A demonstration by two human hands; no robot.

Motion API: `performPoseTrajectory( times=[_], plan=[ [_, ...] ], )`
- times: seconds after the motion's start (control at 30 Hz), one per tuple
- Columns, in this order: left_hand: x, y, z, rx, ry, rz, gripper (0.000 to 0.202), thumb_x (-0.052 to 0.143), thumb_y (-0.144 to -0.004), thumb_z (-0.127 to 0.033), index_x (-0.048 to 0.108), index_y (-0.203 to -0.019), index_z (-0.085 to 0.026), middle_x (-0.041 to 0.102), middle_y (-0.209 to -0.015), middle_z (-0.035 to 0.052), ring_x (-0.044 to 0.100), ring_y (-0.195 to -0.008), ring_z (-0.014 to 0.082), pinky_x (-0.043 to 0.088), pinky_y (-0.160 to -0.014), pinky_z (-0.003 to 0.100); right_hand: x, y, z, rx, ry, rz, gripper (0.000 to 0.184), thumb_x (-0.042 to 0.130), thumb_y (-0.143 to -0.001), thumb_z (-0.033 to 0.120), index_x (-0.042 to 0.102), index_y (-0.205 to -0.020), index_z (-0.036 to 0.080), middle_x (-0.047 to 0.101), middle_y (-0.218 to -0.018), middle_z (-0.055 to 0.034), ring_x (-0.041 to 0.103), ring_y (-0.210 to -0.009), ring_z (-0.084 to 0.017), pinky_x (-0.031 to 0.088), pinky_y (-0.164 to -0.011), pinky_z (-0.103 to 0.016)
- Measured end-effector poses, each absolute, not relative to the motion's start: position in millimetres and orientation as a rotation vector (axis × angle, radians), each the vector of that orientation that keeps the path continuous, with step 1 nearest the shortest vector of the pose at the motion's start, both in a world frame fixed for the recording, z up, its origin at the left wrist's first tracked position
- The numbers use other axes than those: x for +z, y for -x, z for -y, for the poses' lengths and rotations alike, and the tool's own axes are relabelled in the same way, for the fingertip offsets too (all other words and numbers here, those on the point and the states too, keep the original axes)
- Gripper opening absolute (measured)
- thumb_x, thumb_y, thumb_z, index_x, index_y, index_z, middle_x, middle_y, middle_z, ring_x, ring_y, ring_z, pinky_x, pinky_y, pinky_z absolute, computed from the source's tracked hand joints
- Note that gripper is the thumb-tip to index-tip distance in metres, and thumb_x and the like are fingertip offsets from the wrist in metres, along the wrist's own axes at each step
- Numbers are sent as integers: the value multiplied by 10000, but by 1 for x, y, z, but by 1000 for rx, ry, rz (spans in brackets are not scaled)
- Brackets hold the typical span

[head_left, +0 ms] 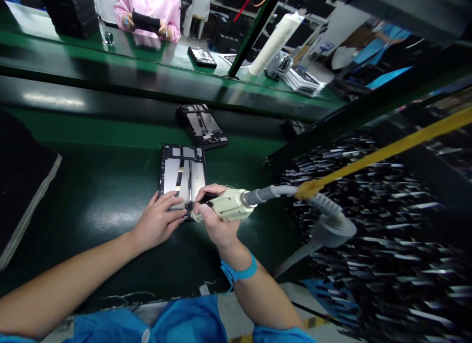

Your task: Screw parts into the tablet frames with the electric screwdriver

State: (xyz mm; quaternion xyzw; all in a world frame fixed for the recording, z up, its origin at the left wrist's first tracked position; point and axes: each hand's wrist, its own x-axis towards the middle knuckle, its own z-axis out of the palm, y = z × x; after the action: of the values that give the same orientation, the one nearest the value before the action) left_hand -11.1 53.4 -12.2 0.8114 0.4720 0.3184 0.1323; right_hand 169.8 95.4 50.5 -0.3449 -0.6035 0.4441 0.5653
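Observation:
An opened tablet-like device (198, 173), black-framed with silver plates inside, lies on the green bench. My left hand (160, 218) rests on its lower left part, fingers stretched out and pressing on the near edge. In my right hand (217, 220) is a pale green electric screwdriver (230, 205), its tip pointing left at the device's near edge close to my left fingertips. The exact contact of the tip is hidden by my fingers. A grey cord (275, 191) runs from the tool's back end. Farther back lies a second similar device (203, 125), tilted.
Many dark, shiny thin parts (391, 235) are stacked at the right. A yellow strap (391, 151) ties up the cord. At the left stands a black object with a pale edge (27, 185). Across the conveyor, a person in pink (149, 14) holds a dark part.

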Motion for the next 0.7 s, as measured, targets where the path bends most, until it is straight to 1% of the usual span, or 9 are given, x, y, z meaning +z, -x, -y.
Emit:
performPoseTrajectory(
  times=[0.2,0.3,0.4,0.47,0.57,0.63,0.7],
  plan=[
    [-11,11,-52,899,-2361,-1383,235,595,-1014,-248,773,-1160,-294,678,-1370,79,521,-1406,321,401,-1147,619,53,-167,-93,1055,800,1442,213,730,-832,256,650,-1029,240,677,-892,-11,674,-707,-162,602,-648,-330],
    [-11,9,-50,885,-2381,-1395,234,584,-1021,-258,771,-1157,-292,671,-1385,83,520,-1413,334,410,-1134,644,50,-166,-92,1071,812,1429,200,731,-834,258,660,-1019,230,678,-909,-19,667,-700,-152,597,-643,-317],
    [-12,8,-49,899,-2409,-1409,233,574,-1026,-257,771,-1147,-280,674,-1384,90,523,-1414,344,415,-1126,660,47,-167,-93,1088,781,1426,228,736,-835,275,670,-1049,234,689,-943,-28,657,-674,-144,589,-621,-310],
    [-14,7,-48,921,-2424,-1402,228,572,-1028,-256,773,-1136,-268,686,-1365,94,537,-1401,348,433,-1110,658,50,-172,-98,1070,758,1411,236,735,-837,305,672,-1054,237,698,-950,-29,645,-633,-135,574,-580,-297],
    [-16,8,-49,928,-2418,-1402,226,580,-1024,-254,773,-1142,-260,700,-1340,100,553,-1387,349,457,-1091,653,58,-186,-113,911,787,1294,210,719,-853,334,665,-1030,233,689,-867,-6,617,-556,-121,532,-512,-271],
    [-16,8,-49,921,-2406,-1411,227,586,-1021,-253,775,-1144,-261,702,-1336,106,557,-1383,347,453,-1097,656,62,-198,-129,741,853,1210,171,714,-861,307,659,-1003,229,670,-800,14,607,-533,-120,519,-507,-266],
    [-15,9,-49,916,-2400,-1414,228,582,-1023,-255,777,-1142,-260,702,-1335,112,559,-1381,346,446,-1101,663,60,-209,-144,620,918,1163,152,723,-857,275,652,-980,220,666,-783,19,605,-527,-119,516,-515,-269]
  ],
)
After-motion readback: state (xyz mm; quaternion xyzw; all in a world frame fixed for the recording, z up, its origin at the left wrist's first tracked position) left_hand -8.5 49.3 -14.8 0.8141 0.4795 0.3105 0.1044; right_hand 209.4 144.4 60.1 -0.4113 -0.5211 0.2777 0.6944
